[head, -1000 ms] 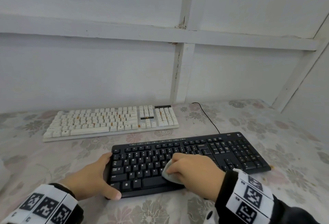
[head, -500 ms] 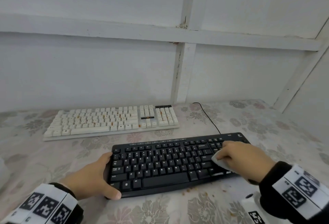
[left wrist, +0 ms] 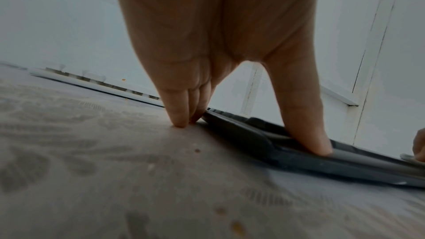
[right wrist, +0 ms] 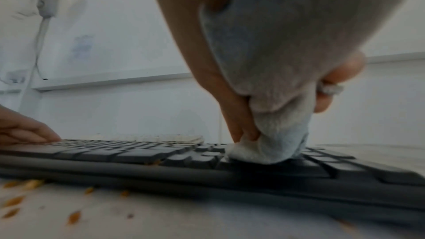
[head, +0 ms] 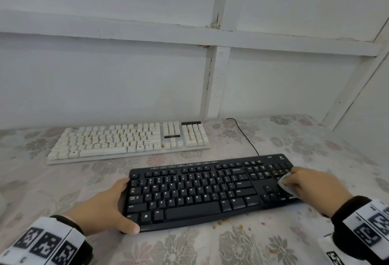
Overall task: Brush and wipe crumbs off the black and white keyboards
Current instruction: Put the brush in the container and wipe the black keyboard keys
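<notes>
The black keyboard [head: 200,191] lies near me on the flowered tablecloth [head: 294,142]. My left hand [head: 105,208] steadies its left end: the thumb [left wrist: 306,130] presses on the front corner and straight fingers [left wrist: 179,108] touch the table at its edge. My right hand [head: 311,184] grips a bunched white cloth [head: 284,184] and presses it on the keys at the keyboard's right end [right wrist: 264,152]. Behind it lies the white keyboard [head: 126,140], with orange crumbs scattered among its keys.
Orange crumbs [head: 223,222] lie on the tablecloth just in front of the black keyboard, right of centre [right wrist: 13,201]. A black cable [head: 246,136] runs from the black keyboard back to the white panelled wall [head: 147,75] close behind both keyboards.
My right hand has swept the cloth from the middle of the black keyboard to its right end. Crumbs now lie in front of the keyboard. The left hand has stayed put.
</notes>
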